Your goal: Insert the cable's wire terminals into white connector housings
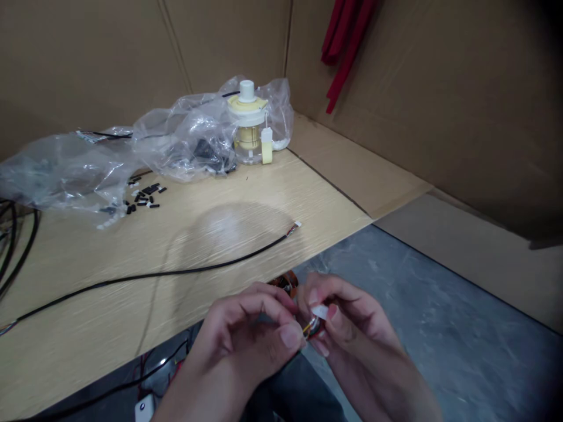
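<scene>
Beyond the table's front edge, my left hand point(250, 328) and my right hand point(358, 328) work close together. My left thumb and fingers pinch thin coloured wires point(308, 329), a yellow one among them. A small white piece point(321, 312), a connector or a strip of tape, is gripped between my right thumb and fingers. Something small, shiny and reddish lies just under it, partly covered by the fingers. Behind my left fingertips shows a brown-orange roll-like object point(288, 282); what it rests on is hidden.
A black cable point(176, 272) with a white plug crosses the wooden table point(109, 328). Farther back are clear plastic bags point(185, 129), a dispenser-like bottle point(248, 126), and several short black pieces point(149, 190). Cardboard walls point(109, 47) enclose the table. Red strips point(349, 41) hang right.
</scene>
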### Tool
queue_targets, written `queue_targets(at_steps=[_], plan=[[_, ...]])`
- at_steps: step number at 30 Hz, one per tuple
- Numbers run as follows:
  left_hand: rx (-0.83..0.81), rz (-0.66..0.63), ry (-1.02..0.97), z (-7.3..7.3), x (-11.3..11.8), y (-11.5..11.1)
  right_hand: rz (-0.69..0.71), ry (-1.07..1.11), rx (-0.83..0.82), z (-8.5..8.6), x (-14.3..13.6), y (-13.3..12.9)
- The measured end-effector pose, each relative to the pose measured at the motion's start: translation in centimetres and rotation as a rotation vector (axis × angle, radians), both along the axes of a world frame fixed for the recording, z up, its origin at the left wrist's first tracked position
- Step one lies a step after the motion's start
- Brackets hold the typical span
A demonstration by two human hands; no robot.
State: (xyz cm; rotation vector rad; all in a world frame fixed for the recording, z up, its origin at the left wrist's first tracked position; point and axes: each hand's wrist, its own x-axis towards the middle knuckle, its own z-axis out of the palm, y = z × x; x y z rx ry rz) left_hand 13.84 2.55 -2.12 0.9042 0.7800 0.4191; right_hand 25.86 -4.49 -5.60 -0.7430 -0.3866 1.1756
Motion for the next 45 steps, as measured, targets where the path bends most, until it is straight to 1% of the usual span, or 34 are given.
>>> queue_targets(at_steps=[3, 6, 11, 14, 17, 20, 25, 29, 35, 39, 45], plan=[[-0.032, -0.053, 0.125, -0.2, -0.4, 0.2, 0.012, 0.006, 0.009, 0.0, 0.2, -0.1], [-0.014, -0.059, 0.169, -0.5, -0.6, 0.2, 0.014, 0.004, -0.006, -0.1, 0.2, -0.1], [0.000, -0.045, 0.125, -0.7, -0.4, -0.1, 0.014, 0.018, -0.041, -0.2, 0.2, 0.1], [0.033, 0.001, 0.085, -0.4, -0.3, -0.1, 0.029, 0.050, -0.052, -0.1, 0.1, -0.1], [0.067, 0.037, 0.103, 0.0, -0.3, 0.0, 0.035, 0.095, -0.080, 0.0, -0.1, -0.3], [0.040, 0.040, 0.115, 0.0, -0.2, 0.0, 0.035, 0.133, -0.110, 0.2, -0.3, -0.2], [-0.029, 0.006, 0.129, -0.4, -0.1, -0.1, -0.020, 0.169, -0.171, 0.4, -0.4, -0.2], [-0.039, 0.016, 0.142, -0.4, -0.3, -0.2, -0.019, 0.159, -0.161, 0.4, -0.5, -0.4], [-0.058, 0.052, 0.118, 0.1, 0.1, -0.2, -0.023, 0.114, -0.155, 0.6, -0.7, -0.5], [-0.070, 0.042, 0.094, 0.4, 0.3, 0.1, -0.034, 0.086, -0.135, 0.5, -0.6, -0.6], [-0.030, -0.008, 0.151, 0.5, 0.3, 0.4, -0.024, 0.092, -0.115, 0.2, -0.7, -0.5]])
